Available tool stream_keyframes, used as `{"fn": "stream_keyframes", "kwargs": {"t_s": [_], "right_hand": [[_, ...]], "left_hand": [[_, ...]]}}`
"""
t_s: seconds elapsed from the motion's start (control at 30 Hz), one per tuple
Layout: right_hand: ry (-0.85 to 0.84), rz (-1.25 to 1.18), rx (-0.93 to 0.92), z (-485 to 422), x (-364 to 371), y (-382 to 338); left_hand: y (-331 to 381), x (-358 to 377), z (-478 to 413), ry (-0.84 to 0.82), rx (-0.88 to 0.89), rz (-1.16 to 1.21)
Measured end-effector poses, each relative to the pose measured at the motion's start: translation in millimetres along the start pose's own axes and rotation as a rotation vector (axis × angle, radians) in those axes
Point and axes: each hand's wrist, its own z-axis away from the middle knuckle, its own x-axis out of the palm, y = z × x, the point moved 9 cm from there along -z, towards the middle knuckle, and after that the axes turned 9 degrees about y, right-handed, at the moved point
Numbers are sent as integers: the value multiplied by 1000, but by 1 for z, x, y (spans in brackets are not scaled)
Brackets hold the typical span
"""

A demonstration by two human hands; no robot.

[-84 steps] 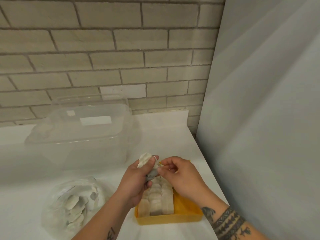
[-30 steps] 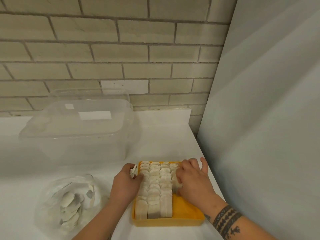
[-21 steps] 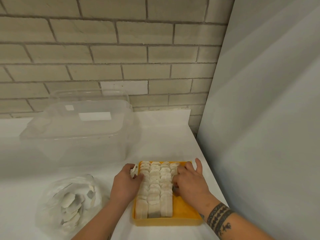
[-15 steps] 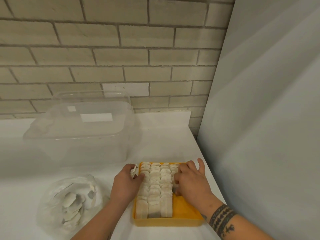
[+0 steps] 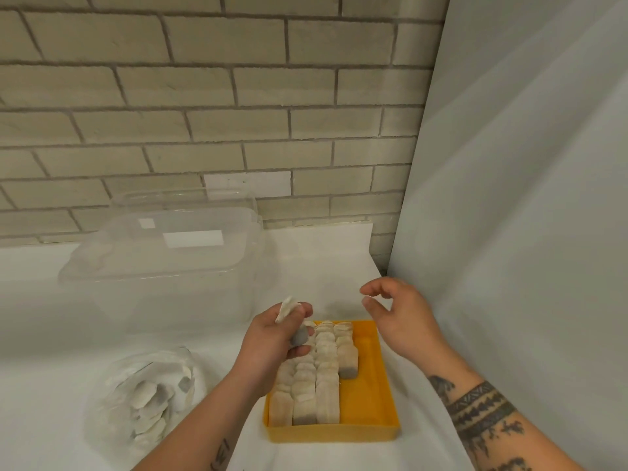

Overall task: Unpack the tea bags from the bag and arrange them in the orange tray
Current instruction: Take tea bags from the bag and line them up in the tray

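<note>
The fingers (image 5: 299, 312) of the left hand (image 5: 272, 341) are curled shut on a tea bag (image 5: 300, 335), and a white paper tag (image 5: 286, 308) sticks up from between them. The fingers (image 5: 368, 302) of the right hand (image 5: 401, 317) are spread loosely apart and hold nothing; this hand hovers to the right of the left one, apart from it.

Just below both hands lies the orange tray (image 5: 368, 385) on the white desk (image 5: 323, 266). It holds close rows of tea bags (image 5: 316, 379) on its left side, while the strip along its right wall is bare.

Further to the left of the left fingers is the clear bag (image 5: 142, 396), with more tea bags loose inside. Beyond the hands stands a clear plastic container (image 5: 163, 263) before the brick wall (image 5: 204, 96).

The tea bag looks very light and soft (the paper probably tears easily), so I think a gentle pinch at its top edge or at the tag is best, not a squeeze on the filled body.
</note>
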Motion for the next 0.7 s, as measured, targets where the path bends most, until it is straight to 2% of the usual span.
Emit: {"fn": "stream_keyframes", "kwargs": {"t_s": [0.1, 0.27, 0.57, 0.7], "right_hand": [[-51, -66, 13, 4, -1, -4], [-245, -205, 53, 35, 37, -23], [-161, -280, 145, 42, 46, -15], [-192, -276, 133, 41, 45, -12]], "left_hand": [[-1, 5, 3, -18, -64, 86], [-2, 24, 16, -66, -179, 212], [-12, 22, 20, -186, -188, 247], [-13, 12, 17, -118, -94, 109]]}}
